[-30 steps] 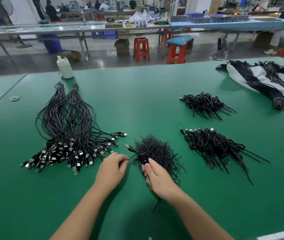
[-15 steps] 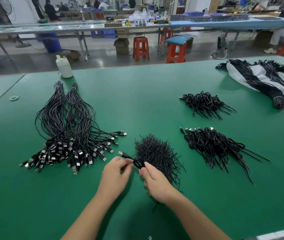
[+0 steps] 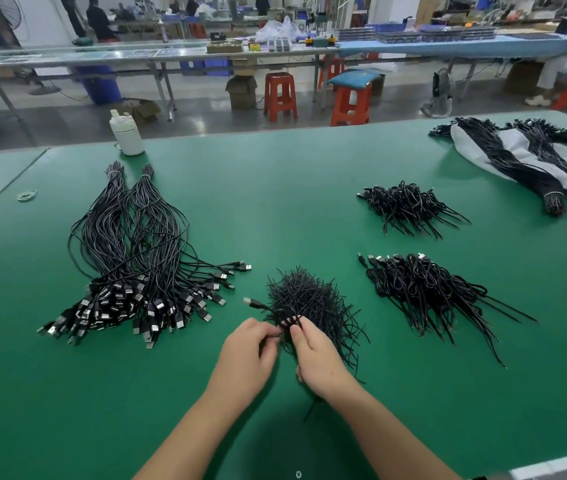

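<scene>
Head view looks down on one short black cable (image 3: 280,318), folded into a tight coil and held between both hands close in front of me. The fingers of my left hand (image 3: 245,355) are curled in and pinch the coil from the left. My right hand (image 3: 318,360) grips it from the right, with thumb and forefinger closed on the strands. The cable's plug (image 3: 248,301) sticks out to the left, past my left hand.

The coil sits at the near edge of a bristly heap of short black ties (image 3: 313,292) lying on the green bench (image 3: 275,209). To the left, well apart, lies a fanned bundle of long cables (image 3: 129,258), plugs towards me. To the right are two heaps of coiled cables, one near (image 3: 424,289) and one farther back (image 3: 403,206). At the far right, more bundles rest on a grey bag (image 3: 517,150). A white bottle (image 3: 126,133) stands at the bench's far edge, with loose rubber bands (image 3: 27,195) near the left side.
</scene>
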{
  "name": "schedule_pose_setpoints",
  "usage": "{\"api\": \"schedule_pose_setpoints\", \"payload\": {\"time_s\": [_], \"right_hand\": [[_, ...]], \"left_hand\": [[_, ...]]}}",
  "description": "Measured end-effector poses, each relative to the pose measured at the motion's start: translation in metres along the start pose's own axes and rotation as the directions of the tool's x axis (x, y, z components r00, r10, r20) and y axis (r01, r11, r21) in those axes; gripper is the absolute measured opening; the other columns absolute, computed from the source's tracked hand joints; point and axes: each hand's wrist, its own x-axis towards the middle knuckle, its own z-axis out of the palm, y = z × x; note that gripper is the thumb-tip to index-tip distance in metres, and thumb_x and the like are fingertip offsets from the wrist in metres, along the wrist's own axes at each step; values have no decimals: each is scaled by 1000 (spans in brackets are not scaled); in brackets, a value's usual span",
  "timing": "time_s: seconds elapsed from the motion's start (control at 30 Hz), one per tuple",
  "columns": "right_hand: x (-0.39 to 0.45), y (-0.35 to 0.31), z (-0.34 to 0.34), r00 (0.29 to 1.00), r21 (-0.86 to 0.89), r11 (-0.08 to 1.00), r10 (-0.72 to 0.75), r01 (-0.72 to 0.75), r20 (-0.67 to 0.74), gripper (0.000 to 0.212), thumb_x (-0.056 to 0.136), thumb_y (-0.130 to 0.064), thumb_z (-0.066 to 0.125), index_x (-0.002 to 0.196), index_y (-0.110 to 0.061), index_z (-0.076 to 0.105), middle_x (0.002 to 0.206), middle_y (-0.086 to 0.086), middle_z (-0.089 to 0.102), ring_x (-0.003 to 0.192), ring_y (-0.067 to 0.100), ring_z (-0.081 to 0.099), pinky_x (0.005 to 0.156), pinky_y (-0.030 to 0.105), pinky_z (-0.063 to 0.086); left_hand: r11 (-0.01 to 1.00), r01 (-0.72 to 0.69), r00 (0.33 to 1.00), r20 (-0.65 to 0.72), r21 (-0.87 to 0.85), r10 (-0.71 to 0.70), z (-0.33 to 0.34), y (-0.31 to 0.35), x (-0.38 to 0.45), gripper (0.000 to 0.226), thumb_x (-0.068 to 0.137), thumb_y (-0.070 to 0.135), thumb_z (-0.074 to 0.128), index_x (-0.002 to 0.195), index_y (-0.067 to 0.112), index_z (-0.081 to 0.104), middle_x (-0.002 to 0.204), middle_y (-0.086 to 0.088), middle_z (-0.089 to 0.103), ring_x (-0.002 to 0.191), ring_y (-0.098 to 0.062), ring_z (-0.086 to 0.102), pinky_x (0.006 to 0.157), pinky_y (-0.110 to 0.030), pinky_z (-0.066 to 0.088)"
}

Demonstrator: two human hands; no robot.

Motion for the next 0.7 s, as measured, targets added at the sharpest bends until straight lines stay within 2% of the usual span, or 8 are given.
{"api": "schedule_pose_setpoints", "payload": {"time_s": [0.07, 0.13, 0.2, 0.3, 0.37, 0.43, 0.57, 0.7], "right_hand": [[2, 0, -2, 999, 23, 999, 43, -43, 1, 26, 108, -29, 34, 89, -22, 50, 61, -13, 52, 53, 5, 46, 57, 24, 39], [3, 1, -5, 992, 98, 990, 95, -104, 87, 28, 108, -31, 35, 86, -17, 47, 53, -13, 48, 45, 11, 41, 50, 27, 39], [3, 2, -8, 969, 248, 953, 121, -174, 217, 29, 108, -31, 37, 83, -18, 44, 58, -8, 39, 46, 12, 33, 48, 30, 37], [5, 2, -15, 928, 351, 900, 130, -259, 351, 26, 107, -29, 39, 83, -20, 42, 61, -8, 35, 48, 11, 27, 44, 24, 33], [5, 1, -15, 911, 356, 890, 136, -285, 390, 23, 105, -27, 41, 84, -19, 42, 59, -8, 35, 48, 10, 26, 43, 23, 29], [4, -1, -14, 902, 373, 883, 115, -284, 416, 24, 101, -25, 43, 77, -21, 44, 57, -10, 35, 48, 10, 24, 44, 23, 25], [2, -5, -11, 910, 402, 871, 110, -281, 399, 27, 101, -15, 36, 79, -18, 51, 56, -10, 35, 47, 9, 25, 44, 24, 24], [1, -6, -9, 934, 402, 874, 143, -275, 328, 26, 103, -15, 33, 82, -15, 49, 59, -7, 33, 49, 11, 23, 46, 27, 19]], "left_hand": [[942, -207, 969, -78, 265, 235, -2, 1, -2, 5, 87, 11, 69, 87, 15, 71, 82, 3, 61, 72, -17, 59, 64, -32, 51], [791, -421, 860, -82, 444, 504, -5, 1, -2, 11, 88, 11, 62, 80, 12, 69, 79, -2, 61, 73, -25, 58, 63, -36, 47], [694, -533, 774, -52, 484, 631, -11, 1, 0, 19, 91, 8, 53, 85, 10, 70, 92, -7, 66, 92, -29, 60, 76, -37, 46], [620, -645, 716, 68, 448, 695, -18, 4, 3, 34, 92, 2, 39, 95, 8, 72, 115, -10, 68, 118, -27, 61, 100, -36, 43], [609, -665, 715, 132, 432, 687, -22, 6, 6, 36, 84, 2, 39, 94, 10, 72, 117, -7, 69, 107, -21, 65, 101, -34, 41], [695, -608, 779, 119, 384, 616, -23, 8, 8, 32, 79, 2, 44, 91, 14, 71, 112, -2, 70, 96, -18, 66, 89, -31, 41], [930, -343, 938, -11, 134, 347, -17, 14, 6, 15, 89, 11, 53, 87, 17, 66, 90, 9, 66, 82, -15, 58, 76, -31, 35], [997, -81, 996, -42, -3, 80, -12, 23, 8, 16, 94, 9, 60, 87, 22, 66, 80, 17, 63, 79, -2, 51, 81, -29, 37]]}}
